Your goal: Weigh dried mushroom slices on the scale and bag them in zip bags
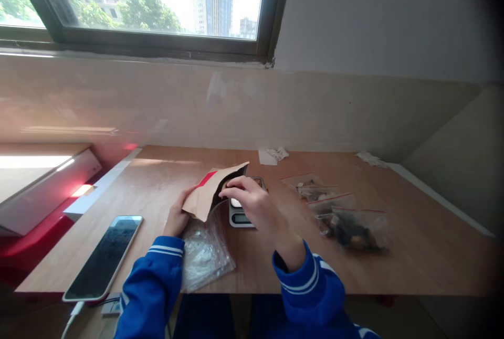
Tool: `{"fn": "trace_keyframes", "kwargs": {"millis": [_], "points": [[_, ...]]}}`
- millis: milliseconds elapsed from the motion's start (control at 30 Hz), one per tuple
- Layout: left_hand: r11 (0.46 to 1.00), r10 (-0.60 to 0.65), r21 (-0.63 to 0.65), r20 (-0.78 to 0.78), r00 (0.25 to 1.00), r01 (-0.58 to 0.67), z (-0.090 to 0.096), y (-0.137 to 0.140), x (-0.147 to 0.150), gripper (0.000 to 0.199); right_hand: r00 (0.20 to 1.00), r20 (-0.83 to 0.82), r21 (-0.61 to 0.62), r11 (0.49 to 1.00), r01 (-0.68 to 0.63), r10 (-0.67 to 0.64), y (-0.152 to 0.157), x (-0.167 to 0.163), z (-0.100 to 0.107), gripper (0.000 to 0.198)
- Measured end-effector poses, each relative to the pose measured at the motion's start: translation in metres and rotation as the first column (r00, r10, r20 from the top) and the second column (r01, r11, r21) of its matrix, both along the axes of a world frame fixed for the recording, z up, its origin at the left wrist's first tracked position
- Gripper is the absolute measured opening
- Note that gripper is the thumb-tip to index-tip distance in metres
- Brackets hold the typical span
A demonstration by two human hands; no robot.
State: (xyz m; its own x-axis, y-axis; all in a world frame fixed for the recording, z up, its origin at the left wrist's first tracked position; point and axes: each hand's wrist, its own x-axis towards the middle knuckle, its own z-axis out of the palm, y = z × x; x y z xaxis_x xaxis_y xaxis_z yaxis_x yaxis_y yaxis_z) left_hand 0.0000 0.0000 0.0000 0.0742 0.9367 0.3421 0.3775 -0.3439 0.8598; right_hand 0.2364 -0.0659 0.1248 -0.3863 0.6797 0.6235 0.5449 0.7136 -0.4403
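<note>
From where I stand, the right hand (255,200) has its fingers bent together at the open mouth of a brown paper bag (205,197); whether they pinch anything, I cannot tell. The left hand (178,215) grasps that bag by its far left side, so that it leans with its dark opening toward the right hand. A red patch marks its upper face.

The paper bag is held above the table (271,268), close to the left of a small scale (238,220), which the right hand and wrist partly cover. Below the bag, by the left forearm, lies a heap of clear plastic bags (207,260).

Farther right, several zip bags (358,231) with red-lined tops overlap one another; the nearest has dark lumps inside. On the left, a phone (104,257) lies screen up near the table's edge, a white cable (74,315) plugged into its near end. Toward the wall, a crumpled tissue (279,154) sits beside a piece of white paper (266,158).
</note>
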Motion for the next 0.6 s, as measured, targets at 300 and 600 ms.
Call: {"fn": "trace_keyframes", "kwargs": {"millis": [300, 600], "points": [[1.000, 0.025, 0.007, -0.045, 0.999, -0.025, -0.005, 0.003, -0.003, 0.053, 0.771, -0.631, -0.125, 0.992, 0.000, -0.080, 0.025, 0.033, -0.030, 0.017], [0.998, 0.056, 0.020, -0.065, 0.996, -0.055, -0.002, 0.002, -0.005, 0.051, 0.267, -0.944, -0.270, 0.921, -0.280, -0.196, 0.048, 0.033, -0.076, 0.021]]}}
